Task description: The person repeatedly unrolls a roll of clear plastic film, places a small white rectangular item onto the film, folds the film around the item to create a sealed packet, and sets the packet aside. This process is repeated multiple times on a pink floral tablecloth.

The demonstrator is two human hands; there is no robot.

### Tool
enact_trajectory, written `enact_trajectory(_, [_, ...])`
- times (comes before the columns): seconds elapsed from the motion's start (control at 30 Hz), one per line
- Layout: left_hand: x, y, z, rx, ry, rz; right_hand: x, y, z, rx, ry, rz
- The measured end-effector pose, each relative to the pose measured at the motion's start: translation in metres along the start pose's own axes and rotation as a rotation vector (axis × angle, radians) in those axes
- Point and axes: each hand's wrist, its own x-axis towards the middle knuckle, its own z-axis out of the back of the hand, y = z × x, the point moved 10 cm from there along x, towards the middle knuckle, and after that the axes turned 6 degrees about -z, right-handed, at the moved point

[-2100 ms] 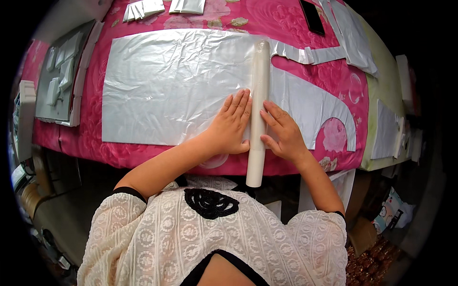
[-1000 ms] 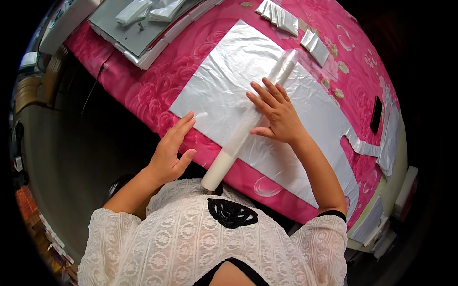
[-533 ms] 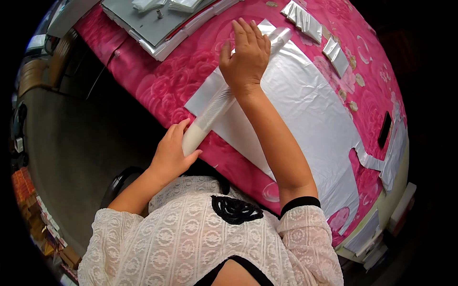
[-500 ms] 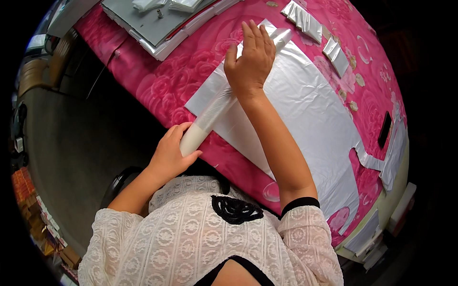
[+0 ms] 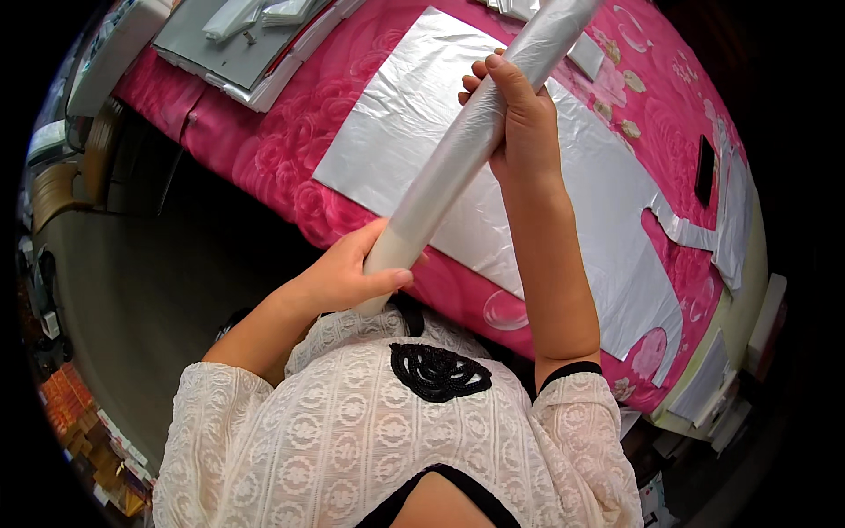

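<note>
A long roll, with shiny clear film around a whitish core, slants across the view from near my waist toward the far right. My left hand grips its near end. My right hand wraps round it farther up, thumb on top and fingertips showing on the left side. The roll appears raised off the table. Beneath it lies a flat, silvery-white plastic bag with a curved cut-out and handle-like strips at its near right end. Whether it is one bag or a stack, I cannot tell.
A pink flowered cloth covers the table. Folded plastic packets lie beyond the roll. A dark phone sits at the right beside more white plastic. A grey board on stacked sheets is at the far left, near a wooden chair.
The roll has come up off the flat plastic toward me. My right hand has gone from lying flat on it to gripping round it. The left hand still holds the near end.
</note>
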Motion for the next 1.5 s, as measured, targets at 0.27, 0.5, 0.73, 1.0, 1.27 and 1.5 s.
enact_trajectory(0.27, [0.005, -0.006, -0.076, -0.454, 0.334, 0.281, -0.025, 0.010, 0.030, 0.325, 0.175, 0.016])
enact_trajectory(0.5, [0.021, 0.010, -0.070, -0.020, 0.095, 0.304, -0.039, -0.012, 0.075, 0.166, -0.084, -0.059])
enact_trajectory(0.73, [0.019, 0.017, -0.093, -0.205, 0.218, 0.362, -0.055, -0.021, 0.092, 0.202, -0.135, -0.060])
enact_trajectory(1.0, [0.037, 0.016, -0.078, -0.028, 0.263, 0.239, -0.066, -0.018, 0.108, 0.164, -0.266, -0.004])
enact_trajectory(1.27, [0.027, 0.053, -0.044, 0.101, 0.162, 0.312, -0.064, -0.035, 0.118, 0.149, -0.303, 0.031])
enact_trajectory(1.5, [-0.026, 0.089, -0.023, -0.026, 0.240, 0.596, -0.037, 0.025, 0.231, -0.088, -0.493, 0.125])
